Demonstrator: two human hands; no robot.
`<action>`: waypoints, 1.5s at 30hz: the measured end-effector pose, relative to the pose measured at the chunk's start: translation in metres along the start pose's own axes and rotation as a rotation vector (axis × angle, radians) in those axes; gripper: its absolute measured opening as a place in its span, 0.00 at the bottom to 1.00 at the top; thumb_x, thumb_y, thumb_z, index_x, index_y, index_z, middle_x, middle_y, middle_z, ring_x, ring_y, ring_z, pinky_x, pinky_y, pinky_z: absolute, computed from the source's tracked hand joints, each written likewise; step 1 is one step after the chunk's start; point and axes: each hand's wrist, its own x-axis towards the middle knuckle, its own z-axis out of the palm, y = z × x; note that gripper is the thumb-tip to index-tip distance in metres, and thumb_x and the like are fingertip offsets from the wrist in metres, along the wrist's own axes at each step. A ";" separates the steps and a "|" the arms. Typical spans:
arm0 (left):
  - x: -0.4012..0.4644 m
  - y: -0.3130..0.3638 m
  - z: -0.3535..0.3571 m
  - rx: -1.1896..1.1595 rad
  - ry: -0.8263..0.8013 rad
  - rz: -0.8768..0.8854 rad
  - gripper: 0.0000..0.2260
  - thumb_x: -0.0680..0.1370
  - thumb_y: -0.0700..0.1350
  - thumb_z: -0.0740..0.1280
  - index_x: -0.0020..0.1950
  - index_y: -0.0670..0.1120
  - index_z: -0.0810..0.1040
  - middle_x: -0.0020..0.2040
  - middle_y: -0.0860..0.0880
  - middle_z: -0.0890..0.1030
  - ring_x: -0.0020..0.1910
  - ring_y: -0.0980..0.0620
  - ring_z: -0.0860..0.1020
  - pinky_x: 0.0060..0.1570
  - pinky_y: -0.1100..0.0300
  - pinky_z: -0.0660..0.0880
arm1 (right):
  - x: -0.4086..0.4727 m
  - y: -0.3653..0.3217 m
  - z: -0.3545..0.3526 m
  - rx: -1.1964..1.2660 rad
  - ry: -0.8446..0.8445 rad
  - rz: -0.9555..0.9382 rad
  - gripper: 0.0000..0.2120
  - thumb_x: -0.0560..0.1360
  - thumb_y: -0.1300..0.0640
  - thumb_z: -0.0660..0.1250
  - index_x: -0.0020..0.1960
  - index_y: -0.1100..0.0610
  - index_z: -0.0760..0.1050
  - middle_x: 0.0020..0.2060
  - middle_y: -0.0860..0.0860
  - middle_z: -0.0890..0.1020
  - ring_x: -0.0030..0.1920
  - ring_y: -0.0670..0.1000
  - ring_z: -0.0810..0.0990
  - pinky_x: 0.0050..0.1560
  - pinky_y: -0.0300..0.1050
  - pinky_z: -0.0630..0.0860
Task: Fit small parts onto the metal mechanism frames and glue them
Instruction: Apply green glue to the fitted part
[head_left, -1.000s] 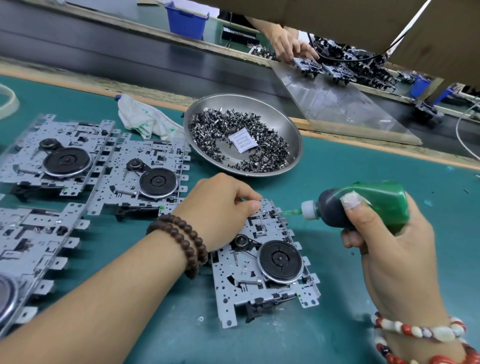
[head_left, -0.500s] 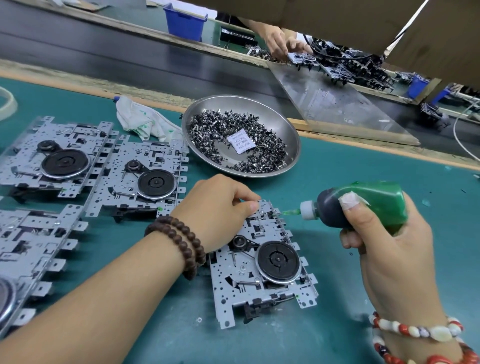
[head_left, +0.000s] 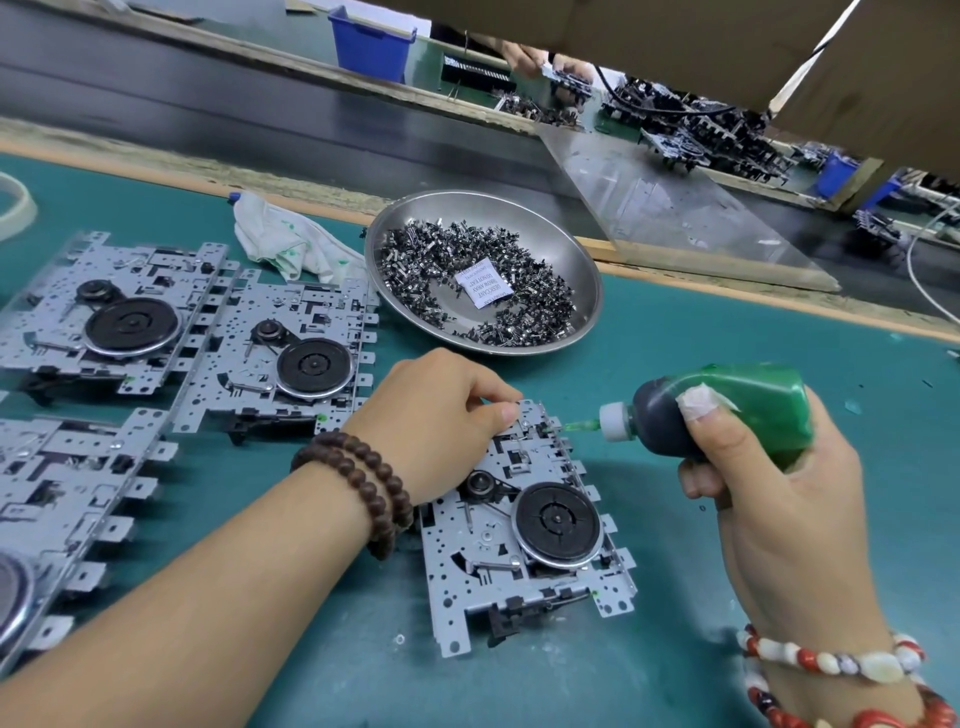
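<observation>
A metal mechanism frame (head_left: 524, 566) with a black round wheel lies on the green mat in front of me. My left hand (head_left: 441, 421) rests on its far left corner, fingers curled, thumb and fingertips pressing down at the frame's top edge. My right hand (head_left: 769, 488) grips a green glue bottle (head_left: 727, 410) held sideways. Its green nozzle tip touches the frame's far right edge, just right of my left thumb. A steel bowl (head_left: 582, 270) of small dark metal parts stands behind the frame.
Three more frames lie to the left: one (head_left: 291, 353) beside the bowl, one (head_left: 109, 317) further left, one (head_left: 57, 499) at the near left. A white rag (head_left: 285, 244) lies behind them. A conveyor belt and another person's hands are beyond the bench.
The glue bottle's nozzle has crept slightly left to the frame's edge. My left hand stays put on the frame's corner.
</observation>
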 end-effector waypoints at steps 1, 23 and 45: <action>0.000 0.000 0.000 0.004 0.002 0.001 0.09 0.77 0.51 0.64 0.54 0.57 0.80 0.31 0.62 0.74 0.24 0.69 0.70 0.25 0.79 0.64 | 0.000 -0.001 0.000 0.001 0.002 0.005 0.16 0.60 0.37 0.74 0.40 0.46 0.79 0.35 0.46 0.82 0.27 0.45 0.74 0.28 0.34 0.70; 0.000 0.000 0.001 0.002 0.002 -0.001 0.09 0.77 0.51 0.64 0.54 0.57 0.81 0.35 0.63 0.75 0.33 0.66 0.70 0.33 0.74 0.63 | 0.001 0.000 0.000 -0.018 0.000 0.001 0.20 0.57 0.32 0.73 0.41 0.45 0.79 0.34 0.44 0.81 0.27 0.43 0.74 0.27 0.33 0.70; 0.000 0.000 0.001 -0.007 -0.005 -0.003 0.09 0.77 0.51 0.64 0.54 0.56 0.81 0.29 0.61 0.72 0.21 0.73 0.68 0.21 0.78 0.63 | 0.001 0.002 -0.003 -0.024 0.022 0.014 0.10 0.63 0.44 0.72 0.40 0.47 0.79 0.35 0.47 0.82 0.28 0.46 0.74 0.28 0.34 0.70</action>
